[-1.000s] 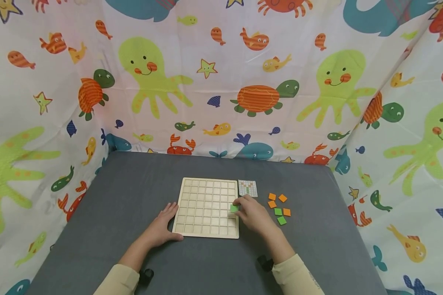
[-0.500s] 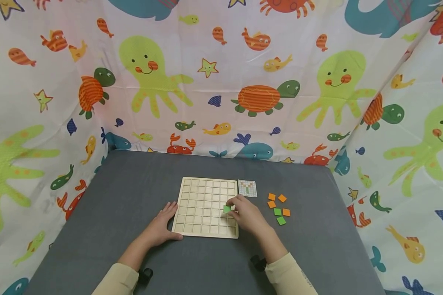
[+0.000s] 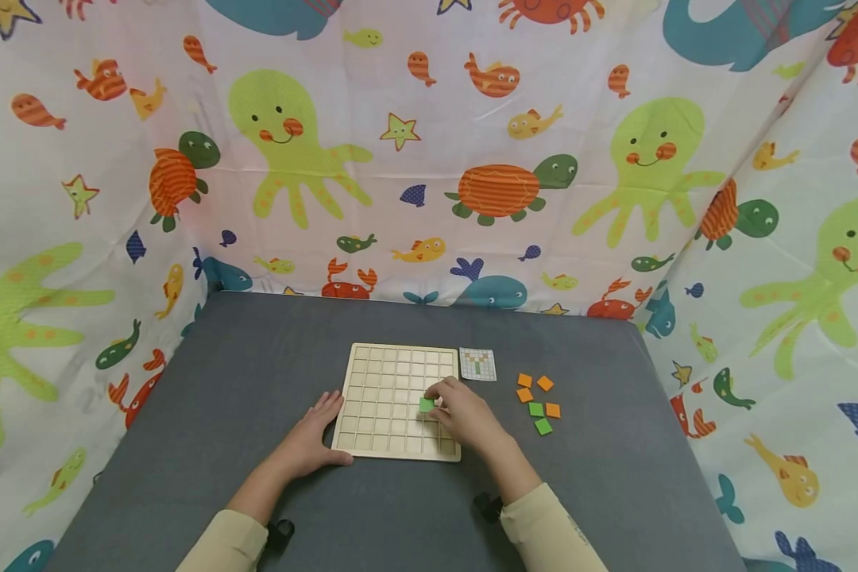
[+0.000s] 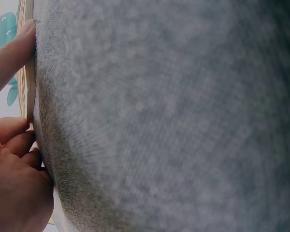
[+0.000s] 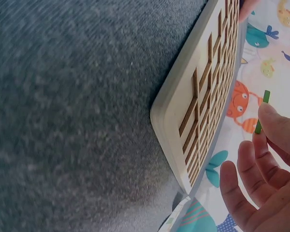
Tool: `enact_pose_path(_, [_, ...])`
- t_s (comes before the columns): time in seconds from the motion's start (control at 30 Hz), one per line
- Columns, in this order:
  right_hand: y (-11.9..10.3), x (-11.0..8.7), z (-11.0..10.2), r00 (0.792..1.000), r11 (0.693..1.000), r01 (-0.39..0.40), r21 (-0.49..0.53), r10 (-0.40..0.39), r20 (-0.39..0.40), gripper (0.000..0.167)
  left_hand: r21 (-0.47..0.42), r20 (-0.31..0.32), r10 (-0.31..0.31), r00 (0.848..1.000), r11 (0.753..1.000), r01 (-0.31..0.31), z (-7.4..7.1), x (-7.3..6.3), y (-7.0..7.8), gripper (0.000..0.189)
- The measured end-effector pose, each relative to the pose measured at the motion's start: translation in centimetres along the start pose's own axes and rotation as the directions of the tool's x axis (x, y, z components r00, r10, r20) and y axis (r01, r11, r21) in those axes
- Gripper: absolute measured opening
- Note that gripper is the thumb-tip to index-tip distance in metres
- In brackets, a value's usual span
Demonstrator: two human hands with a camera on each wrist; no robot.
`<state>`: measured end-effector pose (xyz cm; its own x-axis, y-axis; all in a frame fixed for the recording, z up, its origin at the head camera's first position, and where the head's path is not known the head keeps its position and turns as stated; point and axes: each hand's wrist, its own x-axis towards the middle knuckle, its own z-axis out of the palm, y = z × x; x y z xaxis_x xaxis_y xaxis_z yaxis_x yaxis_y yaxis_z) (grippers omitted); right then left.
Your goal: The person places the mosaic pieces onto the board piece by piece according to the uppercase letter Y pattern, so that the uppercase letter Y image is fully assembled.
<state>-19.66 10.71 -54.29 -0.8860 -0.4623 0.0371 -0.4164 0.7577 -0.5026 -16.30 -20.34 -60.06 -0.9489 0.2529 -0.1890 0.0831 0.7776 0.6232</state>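
Observation:
A wooden grid board (image 3: 396, 456) with square recesses lies on the grey table. My right hand (image 3: 468, 417) pinches a thin green square tile (image 3: 426, 405) between thumb and fingers, over the board's right half. In the right wrist view the green tile (image 5: 262, 112) is seen edge-on, held above the board (image 5: 165, 113) and apart from it. My left hand (image 3: 311, 439) rests against the board's left edge, fingers and thumb spread. The left wrist view shows the thumb (image 4: 14, 60) and fingers touching the board's side (image 4: 31, 79).
Right of the board lie several loose orange tiles (image 3: 525, 380) and two green tiles (image 3: 543, 427). A small printed pattern card (image 3: 477, 365) sits at the board's upper right corner. A curtain with sea animals (image 3: 415, 143) hangs behind the grey table (image 3: 600, 477).
My right hand has moved left over the board with the green tile pinched in it. The left hand stays at the board's left edge.

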Motion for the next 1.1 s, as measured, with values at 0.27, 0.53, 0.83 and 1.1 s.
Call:
enact_pose_path(0.27, [-0.4,0.5,0.8,1.000,0.999,0.025,-0.024,-0.025,0.015,0.022,-0.002,0.003,-0.001,1.000,1.000,0.001,0.0,-0.1,-0.1,0.118])
enact_pose_path(0.53, [-1.0,0.6,1.2,0.999,0.999,0.038,-0.019,-0.038,0.038,0.024,0.006,0.000,0.003,1.000,1.000,-0.003,0.1,-0.2,-0.2,0.120])
enact_pose_path(0.83, [-1.5,0.7,1.9,0.998,1.000,0.028,-0.003,-0.028,0.060,0.024,0.005,-0.002,0.004,1.000,1.000,-0.004,0.3,-0.1,-0.2,0.119])
enact_pose_path(1.1, [-1.7,1.1,2.3,0.996,0.998,0.064,0.008,-0.064,0.059,0.024,0.004,-0.003,0.006,1.000,1.000,-0.006,0.2,0.3,-0.1,0.119])
